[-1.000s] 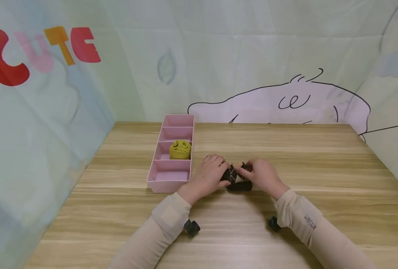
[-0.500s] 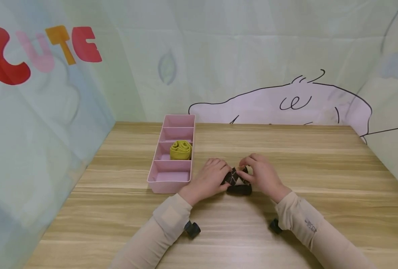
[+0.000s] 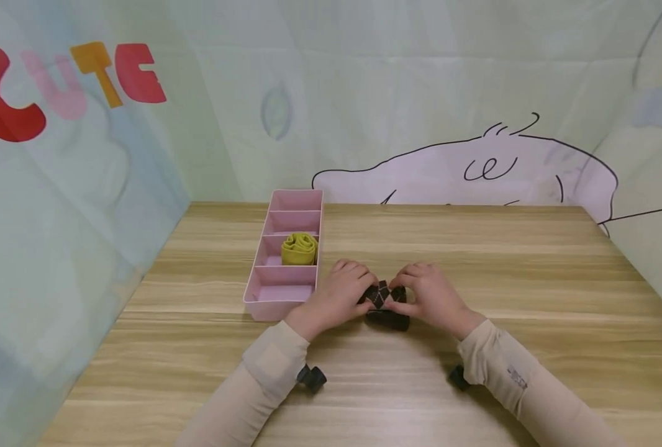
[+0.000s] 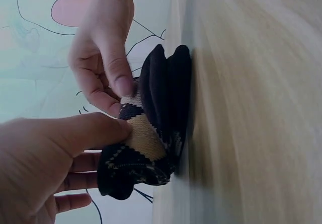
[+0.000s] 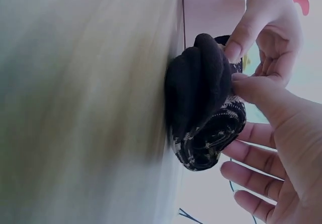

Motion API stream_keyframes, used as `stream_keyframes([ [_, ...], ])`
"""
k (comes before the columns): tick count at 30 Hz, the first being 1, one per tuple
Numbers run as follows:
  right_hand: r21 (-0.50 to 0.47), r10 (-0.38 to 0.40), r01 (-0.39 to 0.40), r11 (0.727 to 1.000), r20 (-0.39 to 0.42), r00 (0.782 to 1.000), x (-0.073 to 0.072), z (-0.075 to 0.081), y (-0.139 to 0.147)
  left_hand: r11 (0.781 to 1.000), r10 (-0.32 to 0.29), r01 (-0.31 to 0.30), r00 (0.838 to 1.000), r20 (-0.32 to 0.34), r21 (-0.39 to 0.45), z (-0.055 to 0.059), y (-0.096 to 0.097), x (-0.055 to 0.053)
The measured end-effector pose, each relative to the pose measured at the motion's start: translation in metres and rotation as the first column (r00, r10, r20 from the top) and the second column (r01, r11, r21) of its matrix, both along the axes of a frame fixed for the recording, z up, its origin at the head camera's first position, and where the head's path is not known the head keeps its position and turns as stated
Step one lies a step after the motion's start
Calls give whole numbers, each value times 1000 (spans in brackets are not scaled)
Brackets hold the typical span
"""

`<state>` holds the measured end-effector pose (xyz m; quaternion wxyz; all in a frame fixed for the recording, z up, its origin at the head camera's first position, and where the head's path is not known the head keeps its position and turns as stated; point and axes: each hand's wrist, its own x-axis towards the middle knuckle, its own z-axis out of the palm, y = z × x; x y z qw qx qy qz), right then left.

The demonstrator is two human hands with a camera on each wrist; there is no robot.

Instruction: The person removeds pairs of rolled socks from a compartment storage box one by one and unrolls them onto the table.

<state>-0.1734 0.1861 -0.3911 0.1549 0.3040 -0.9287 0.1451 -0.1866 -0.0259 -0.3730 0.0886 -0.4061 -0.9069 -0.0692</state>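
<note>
Btwn both hands: argyle sock bundle [image 3: 385, 308], dark w/ tan patches, sitting on tabletop [image 3: 532, 279]; one sock or a pair, can't tell.
Sock bundle's long axis: approx. L–R from hand to hand in head view; plain black folds on the person's side, patterned cloth just behind & above.
Nearer hand: neither; both touch the bundle, left hand [image 3: 341, 292] at its L end, right hand [image 3: 430, 298] at its R end.
Left hand: curled, gripping; thumb on patterned cloth, other fingers round the far side, little finger clear of it per L wrist view.
Right hand: also pinching; thumb on near face, fingertips behind, outer fingers spread off the cloth in R wrist view. Thumbs v. close together.
Pink tray [image 3: 277, 311]: L of the bundle, 4 cmpts. in a row running away from the person, i.e. approx. crosswise to bundle; left hand is the closer one.
Yellow rolled cloth [image 3: 299, 250]: in tray, 2nd cmpt. from near end, against R wall.
</note>
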Motion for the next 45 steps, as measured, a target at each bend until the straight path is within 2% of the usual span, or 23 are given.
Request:
stream_keyframes([
  [6, 58, 15, -14, 998, -19, 1000, 3, 0, -6, 999, -24, 26, 998, -55, 32, 0, -7, 5],
  [9, 80, 3, -1, 997, -24, 1000, 3, 0, -7, 994, -49, 59, 993, -106, 94, -1, -10, 8],
  [15, 96, -9, 10, 995, -3, 1000, 2, 0, -11, 970, -91, 133, 974, -206, 203, -8, -18, 17],
  [18, 98, -10, 8, 995, 18, 1000, 1, 1, -13, 962, -116, 172, 961, -252, 212, -13, -21, 24],
  [22, 107, -16, 11, 994, 45, 999, -1, 5, -15, 965, -140, 197, 946, -294, 174, -19, -22, 31],
  [25, 117, -24, 17, 993, 59, 998, -2, 6, -15, 976, -135, 175, 954, -269, 128, -23, -22, 37],
  [29, 120, -31, 23, 992, 71, 997, -1, 6, -16, 992, -91, 106, 975, -204, 63, -29, -20, 43],
  [34, 125, -29, 20, 992, 67, 997, 0, 7, -17, 999, -45, 48, 985, -164, 10, -35, -19, 47],
  [41, 124, -29, 17, 992, 92, 995, -1, 12, -18, 997, -80, 82, 985, -152, 7, -39, -19, 50],
  [45, 122, -20, 11, 992, 72, 997, -3, 12, -20, 996, -90, 93, 986, -140, 17, -38, -19, 51],
])
